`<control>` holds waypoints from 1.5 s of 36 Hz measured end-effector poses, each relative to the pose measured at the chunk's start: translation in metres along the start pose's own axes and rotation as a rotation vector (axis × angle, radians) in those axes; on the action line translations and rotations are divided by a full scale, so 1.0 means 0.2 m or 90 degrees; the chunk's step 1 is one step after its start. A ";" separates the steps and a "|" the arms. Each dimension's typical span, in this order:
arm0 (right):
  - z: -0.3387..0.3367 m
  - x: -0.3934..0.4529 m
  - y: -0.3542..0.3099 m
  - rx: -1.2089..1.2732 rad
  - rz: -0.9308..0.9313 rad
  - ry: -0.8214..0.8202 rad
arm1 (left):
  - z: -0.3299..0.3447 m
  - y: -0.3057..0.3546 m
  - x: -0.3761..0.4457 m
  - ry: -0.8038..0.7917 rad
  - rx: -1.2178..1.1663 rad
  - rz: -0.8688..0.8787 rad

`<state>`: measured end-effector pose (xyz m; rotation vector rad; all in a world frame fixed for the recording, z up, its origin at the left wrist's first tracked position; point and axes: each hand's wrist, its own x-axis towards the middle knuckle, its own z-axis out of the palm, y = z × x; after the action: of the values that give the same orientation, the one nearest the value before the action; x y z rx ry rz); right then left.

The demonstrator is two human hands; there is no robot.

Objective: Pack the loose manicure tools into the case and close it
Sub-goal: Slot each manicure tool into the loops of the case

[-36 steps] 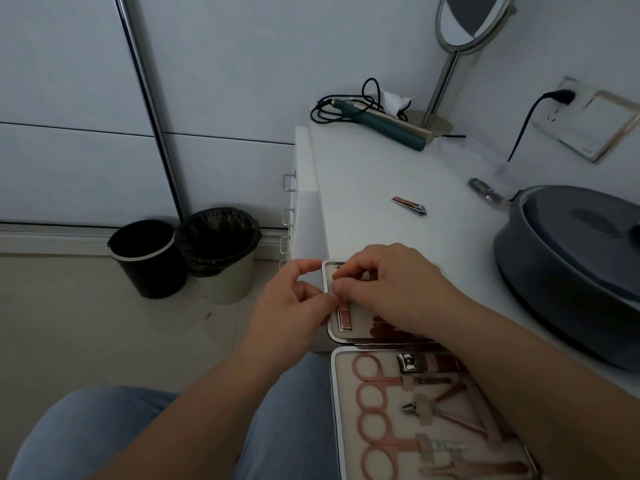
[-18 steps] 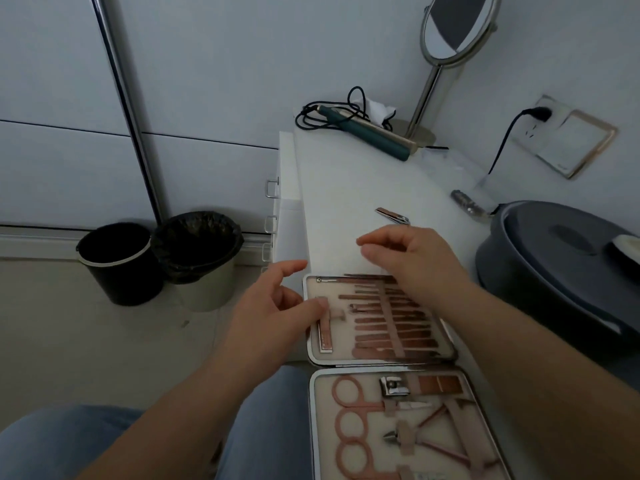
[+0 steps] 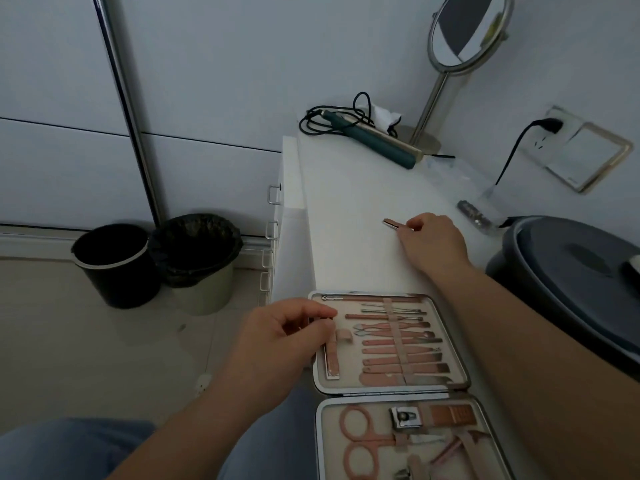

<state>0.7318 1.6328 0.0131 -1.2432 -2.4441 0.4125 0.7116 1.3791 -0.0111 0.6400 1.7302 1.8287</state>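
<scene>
- Right hand (image 3: 433,242): grip closed on the loose nail clipper (image 3: 394,224), fingertips pinching its near end; the clipper lies on the white tabletop (image 3: 349,209), well beyond the case.
- Left hand (image 3: 287,334): fingers curled at the left edge of the case (image 3: 389,341); cannot tell whether the grip holds anything.
- Case: open flat on the tabletop, rose-gold tools strapped into both halves.
- Surroundings: standing mirror (image 3: 464,29) and hair straightener (image 3: 374,142) at the far end; two bins (image 3: 156,261) on the floor.
</scene>
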 end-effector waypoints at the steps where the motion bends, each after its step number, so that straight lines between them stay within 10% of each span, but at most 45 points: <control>1: 0.00 0.00 0.00 -0.003 -0.006 0.005 | 0.00 0.00 0.00 0.005 0.001 0.000; 9: -0.09 -0.09 -0.03 0.128 -0.041 -0.028 | 0.01 0.02 -0.03 0.016 0.048 0.013; 16: -0.24 -0.41 -0.15 0.484 -0.140 -0.271 | 0.03 -0.04 -0.04 0.035 0.062 0.036; 54: -0.20 -0.56 -0.24 0.159 -0.267 -0.340 | 0.02 -0.12 -0.06 0.014 0.104 0.087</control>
<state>0.7769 1.5168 0.0472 -0.5361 -2.8720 0.9869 0.7253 1.3749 -0.0354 0.8247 1.9070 1.8014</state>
